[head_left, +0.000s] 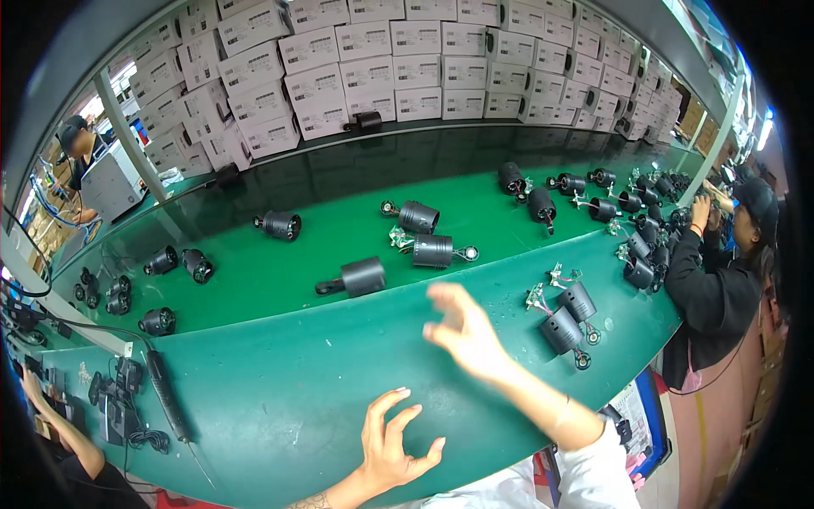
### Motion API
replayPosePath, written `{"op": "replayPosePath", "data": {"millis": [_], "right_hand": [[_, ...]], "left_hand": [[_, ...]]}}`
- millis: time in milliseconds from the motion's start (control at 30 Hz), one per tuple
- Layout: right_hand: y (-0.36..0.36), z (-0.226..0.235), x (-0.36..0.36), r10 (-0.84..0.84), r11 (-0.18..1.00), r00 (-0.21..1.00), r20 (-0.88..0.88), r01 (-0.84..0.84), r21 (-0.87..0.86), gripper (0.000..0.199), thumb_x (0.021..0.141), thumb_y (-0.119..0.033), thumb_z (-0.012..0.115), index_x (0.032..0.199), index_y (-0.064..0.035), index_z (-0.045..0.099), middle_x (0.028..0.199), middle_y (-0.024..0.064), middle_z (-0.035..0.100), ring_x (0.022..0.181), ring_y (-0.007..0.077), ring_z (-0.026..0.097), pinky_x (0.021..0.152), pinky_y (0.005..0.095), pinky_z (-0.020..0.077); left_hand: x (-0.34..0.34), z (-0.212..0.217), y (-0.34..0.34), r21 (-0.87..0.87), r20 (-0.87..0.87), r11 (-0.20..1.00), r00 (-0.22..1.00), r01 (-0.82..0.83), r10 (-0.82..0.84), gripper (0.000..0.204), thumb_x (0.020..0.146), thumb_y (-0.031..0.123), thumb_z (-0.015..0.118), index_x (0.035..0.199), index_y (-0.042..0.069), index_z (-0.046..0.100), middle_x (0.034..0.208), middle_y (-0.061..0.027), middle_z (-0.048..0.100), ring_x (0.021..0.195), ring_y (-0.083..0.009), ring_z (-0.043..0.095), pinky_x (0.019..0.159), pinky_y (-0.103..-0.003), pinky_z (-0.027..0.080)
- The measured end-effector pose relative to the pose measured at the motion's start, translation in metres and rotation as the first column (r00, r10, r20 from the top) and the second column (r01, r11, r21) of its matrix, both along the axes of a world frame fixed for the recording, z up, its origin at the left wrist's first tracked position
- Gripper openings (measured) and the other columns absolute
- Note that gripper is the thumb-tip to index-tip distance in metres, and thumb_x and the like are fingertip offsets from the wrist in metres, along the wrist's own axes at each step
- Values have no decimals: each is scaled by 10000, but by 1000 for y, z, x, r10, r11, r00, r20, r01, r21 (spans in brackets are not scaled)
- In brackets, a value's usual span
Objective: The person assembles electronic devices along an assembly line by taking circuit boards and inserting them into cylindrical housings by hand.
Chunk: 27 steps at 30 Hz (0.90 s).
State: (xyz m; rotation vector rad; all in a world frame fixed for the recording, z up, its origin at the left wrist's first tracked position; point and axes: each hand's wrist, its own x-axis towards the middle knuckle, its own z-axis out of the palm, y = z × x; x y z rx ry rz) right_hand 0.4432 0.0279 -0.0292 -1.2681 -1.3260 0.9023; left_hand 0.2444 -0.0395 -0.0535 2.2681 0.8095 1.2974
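Over the near part of the green bench, my left hand (390, 441) is held with its fingers curved and apart, nothing in it. My right hand (459, 329) reaches further forward, slightly blurred, its fingers spread and holding nothing. Just beyond it lies a black cylindrical housing (364, 277) with a small ring-ended stem pointing left. Another black housing (433, 251), with a circuit board on wires at one side and a ring-shaped part at the other, lies behind my right fingertips. To the right, two black housings with wired boards rest side by side, the nearer housing (561, 330) and the farther housing (578, 300).
Several black housings (280, 225) are scattered along the green belt (254, 280). A black screwdriver-like tool (166, 394) on a cable lies at left beside black adapters (116, 416). Stacked white boxes (365, 76) line the back. A co-worker (721, 280) works at the right; another person's arm (64, 428) shows at left.
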Motion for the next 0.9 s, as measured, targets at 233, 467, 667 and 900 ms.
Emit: {"op": "replayPosePath", "data": {"millis": [233,467,667,900], "right_hand": [[117,0,80,-37,944,568,822,289,-157,622,616,-220,767,1174,-52,551,1251,166,540,1316,367,388,1072,603,273],[51,27,28,-154,985,659,736,161,62,540,578,-222,790,1039,-75,552,1033,91,607,985,302,578,1065,592,274],[-66,36,-22,-199,922,705,680,-101,374,526,585,-159,816,1034,-34,573,1070,107,609,949,303,567,967,464,409],[-111,17,-33,37,940,864,502,-201,277,368,701,-102,776,1043,-24,666,1130,121,621,999,262,573,888,371,480]], "left_hand": [[0,-10,1,-171,-15,976,990,133,-138,634,786,312,670,1291,26,415,1277,-200,467,1136,-342,497,955,-446,424],[6,-2,1,-771,580,335,814,542,18,543,815,222,645,1273,10,443,1293,-134,473,1120,-291,511,966,-388,405],[7,-11,10,-631,761,114,585,767,281,566,783,270,639,1253,20,450,1271,-211,490,1163,-344,508,908,-453,471],[-7,-4,15,-621,759,14,597,784,258,556,750,226,625,1241,22,463,1184,-211,554,1134,-343,546,901,-476,479]]}}
